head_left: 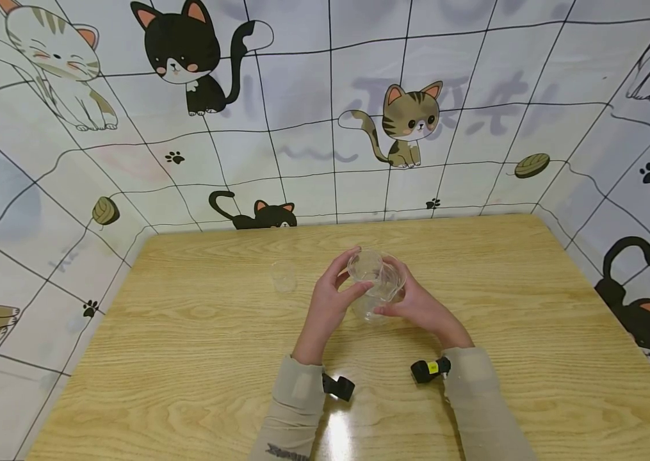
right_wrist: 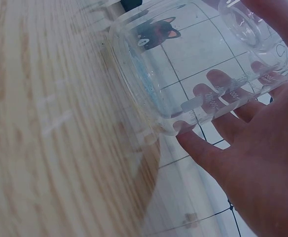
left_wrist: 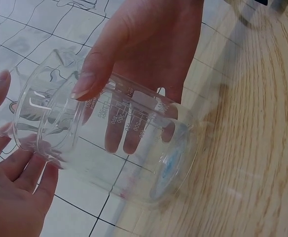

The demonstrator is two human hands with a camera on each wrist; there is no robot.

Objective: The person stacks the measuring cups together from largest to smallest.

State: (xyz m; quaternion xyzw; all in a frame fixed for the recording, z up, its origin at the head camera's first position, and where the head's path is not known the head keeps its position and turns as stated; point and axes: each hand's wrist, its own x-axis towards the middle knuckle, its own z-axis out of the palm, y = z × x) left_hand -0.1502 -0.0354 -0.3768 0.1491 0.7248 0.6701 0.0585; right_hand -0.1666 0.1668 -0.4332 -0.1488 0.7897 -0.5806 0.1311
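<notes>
My right hand holds a large clear glass beaker with printed graduations, fingers along one side and thumb near the rim. In the left wrist view this beaker has a blue mark on its base, close over the wood. Thumb and fingers of my left hand grip a smaller clear beaker. The smaller beaker overlaps the mouth of the large one, and its end shows inside the large rim in the right wrist view. Another small clear beaker stands on the table, left of my left hand.
The wooden table meets a back wall and side walls printed with cats and grid lines. A black camera is strapped at my left wrist, another camera at my right.
</notes>
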